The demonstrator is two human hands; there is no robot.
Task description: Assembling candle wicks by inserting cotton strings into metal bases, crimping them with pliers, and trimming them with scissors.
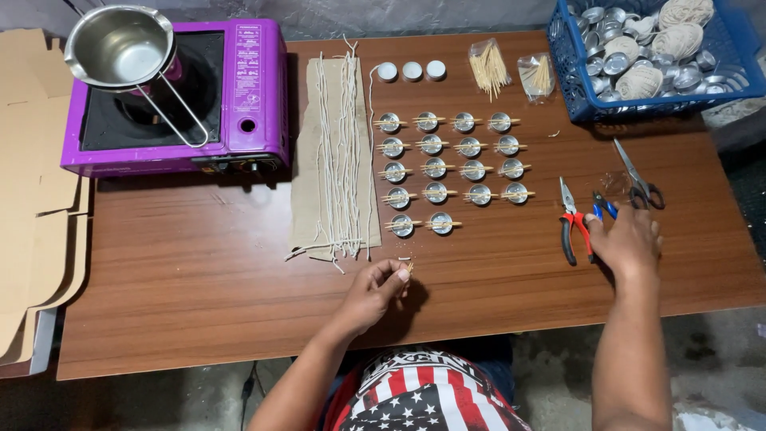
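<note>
Red-handled pliers (571, 223) of dark steel lay on the brown wood-grain surface (199, 279), their long axis running away from the person with the jaws at the far end and the handles pointing back toward the near edge. They were just to the left of the right hand (630, 239), which rested palm down beside them, its fingers loosely spread over a smaller blue-handled tool (604, 206); whether anything was actually gripped there could not be told. The right hand was by far the nearer of the two. The left hand (375, 291) was well apart, toward the middle of the near edge, its fingertips pinched together on a small pale wooden stick piece (409, 263). Grey-handled steel scissors (638, 182) lay beyond the right hand, blades pointing away. Between the hands, farther back, rows of small round shiny metal cups (435, 168) were set out, each bridged by thin wooden sticks. To their left, pale waxy wick strings (339, 152) lay lengthwise on a strip of tan cardboard (306, 160). A purple portable gas stove (247, 96) carried a steel pouring pot (120, 44), and a blue plastic basket (574, 80) held more cups and balls of cord.
</note>
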